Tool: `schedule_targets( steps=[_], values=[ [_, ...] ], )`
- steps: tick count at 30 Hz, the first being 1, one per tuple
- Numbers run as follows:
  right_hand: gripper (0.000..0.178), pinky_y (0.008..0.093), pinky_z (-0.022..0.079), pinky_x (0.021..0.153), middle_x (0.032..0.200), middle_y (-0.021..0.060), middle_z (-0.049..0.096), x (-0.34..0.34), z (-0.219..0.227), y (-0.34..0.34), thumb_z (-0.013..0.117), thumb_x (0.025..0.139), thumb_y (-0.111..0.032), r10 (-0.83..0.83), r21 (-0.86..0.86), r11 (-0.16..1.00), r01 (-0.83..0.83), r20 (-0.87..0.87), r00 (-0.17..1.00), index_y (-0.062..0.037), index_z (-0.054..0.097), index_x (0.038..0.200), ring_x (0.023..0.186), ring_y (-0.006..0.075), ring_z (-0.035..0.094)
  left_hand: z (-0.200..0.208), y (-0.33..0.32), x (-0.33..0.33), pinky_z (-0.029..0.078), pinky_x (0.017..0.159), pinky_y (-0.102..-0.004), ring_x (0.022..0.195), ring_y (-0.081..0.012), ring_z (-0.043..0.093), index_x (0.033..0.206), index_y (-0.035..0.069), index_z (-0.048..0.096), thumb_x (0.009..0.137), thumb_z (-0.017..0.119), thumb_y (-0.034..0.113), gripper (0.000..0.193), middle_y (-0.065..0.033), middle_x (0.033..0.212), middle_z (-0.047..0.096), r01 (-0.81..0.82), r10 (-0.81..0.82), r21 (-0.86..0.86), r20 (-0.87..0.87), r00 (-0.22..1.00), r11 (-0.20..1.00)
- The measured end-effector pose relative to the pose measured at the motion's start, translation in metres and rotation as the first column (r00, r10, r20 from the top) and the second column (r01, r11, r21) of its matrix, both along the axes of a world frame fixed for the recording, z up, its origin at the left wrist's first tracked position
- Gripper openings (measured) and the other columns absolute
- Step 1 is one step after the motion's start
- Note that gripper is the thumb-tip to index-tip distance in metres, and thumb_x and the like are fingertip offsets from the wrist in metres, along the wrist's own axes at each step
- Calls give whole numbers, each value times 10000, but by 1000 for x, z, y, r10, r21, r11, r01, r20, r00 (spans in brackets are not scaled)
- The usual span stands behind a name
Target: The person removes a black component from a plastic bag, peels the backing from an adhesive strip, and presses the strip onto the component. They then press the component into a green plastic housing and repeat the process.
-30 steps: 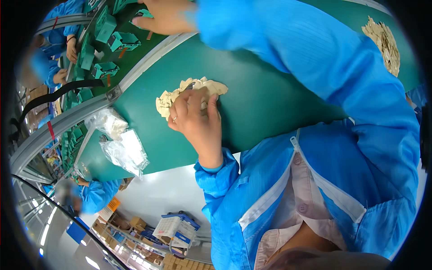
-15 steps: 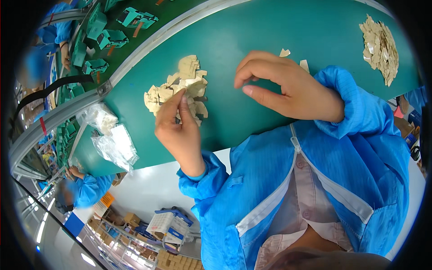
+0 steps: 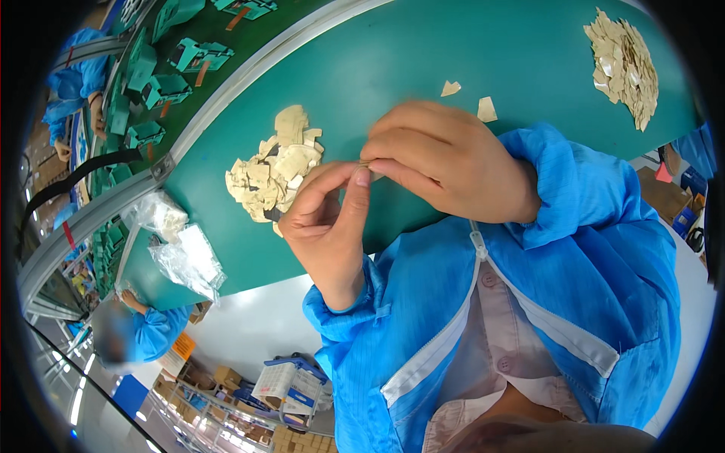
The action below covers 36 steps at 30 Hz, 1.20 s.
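**Both hands meet at a small thin piece beside a heap of cream scraps**

The person's left hand [image 3: 328,215] and right hand [image 3: 457,162] come together fingertip to fingertip above the green tabletop [image 3: 377,68]. The left thumb and forefinger are closed in a pinch, the other fingers curled under. The right thumb and fingers, slightly blurred, close on the same spot. Between them sits a small thin piece [image 3: 365,164], mostly hidden by the fingertips, so its shape cannot be told.

Taking those joined fingertips as the clock's centre, a loose heap of flat cream pieces [image 3: 260,181] lies at 9 o'clock, just beside the left hand, with a few dark patches showing among them. Near the right hand, two single cream pieces lie apart from each other, one [image 3: 451,88] between 1 and 2 o'clock, the other [image 3: 487,109] at 2. Well apart, between 2 and 3 o'clock, spreads a larger cream pile [image 3: 623,72].

At 8 o'clock, clear plastic bags [image 3: 189,260] rest near the tabletop's edge. At 10 o'clock, beyond a pale metal rail [image 3: 249,77], stand several teal casings [image 3: 200,54]. Between 7 and 8 o'clock, a co-worker in a blue sleeve [image 3: 162,332] reaches to the tabletop.
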State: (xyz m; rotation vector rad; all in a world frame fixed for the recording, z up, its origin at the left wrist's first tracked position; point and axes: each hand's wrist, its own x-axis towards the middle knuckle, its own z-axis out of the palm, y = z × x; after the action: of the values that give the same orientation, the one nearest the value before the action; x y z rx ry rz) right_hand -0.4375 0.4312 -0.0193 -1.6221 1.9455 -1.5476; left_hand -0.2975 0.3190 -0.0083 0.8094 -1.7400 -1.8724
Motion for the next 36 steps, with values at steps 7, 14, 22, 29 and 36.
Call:
schedule_targets(
  steps=[7,14,22,29,36],
  values=[
    [174,358,512,635,873,125,632,-2,1,12,707,785,-11,-75,121,990,76,-10,997,-21,629,940,747,282,620,-1,8,-13,492,767,-242,841,-137,624,988,-46,700,825,691,-97,171,-103,964,673,81,-73,-179,50,996,981],
    [73,282,483,601,750,48,586,-22,-9,9,637,800,-19,-219,117,976,185,508,833,-18,564,808,676,128,583,-7,13,-14,481,692,-224,812,-124,619,988,-45,654,847,667,-92,150,-107,947,671,24,-22,-25,48,999,999],
    [59,240,462,811,933,25,561,-25,-17,27,569,955,-37,-45,172,975,-143,778,627,-14,558,1008,895,93,554,-23,15,-25,501,840,-311,907,-193,643,1089,13,563,930,598,3,163,-114,1016,681,33,1,419,-80,997,907],
    [130,253,486,837,960,34,598,-19,-16,21,610,956,-75,-25,125,978,-168,866,499,-10,589,1066,905,104,580,-27,21,-23,466,904,-310,971,-156,604,1089,29,567,918,621,-7,183,-87,1073,649,145,-76,493,-156,985,858],
    [173,308,483,767,947,75,618,-24,-8,20,682,873,-55,-129,182,981,69,341,931,-11,626,1031,853,179,601,-25,22,-27,497,843,-271,916,-145,634,1049,7,599,899,628,-58,166,-91,1004,668,37,42,501,-146,988,864]
  ],
)
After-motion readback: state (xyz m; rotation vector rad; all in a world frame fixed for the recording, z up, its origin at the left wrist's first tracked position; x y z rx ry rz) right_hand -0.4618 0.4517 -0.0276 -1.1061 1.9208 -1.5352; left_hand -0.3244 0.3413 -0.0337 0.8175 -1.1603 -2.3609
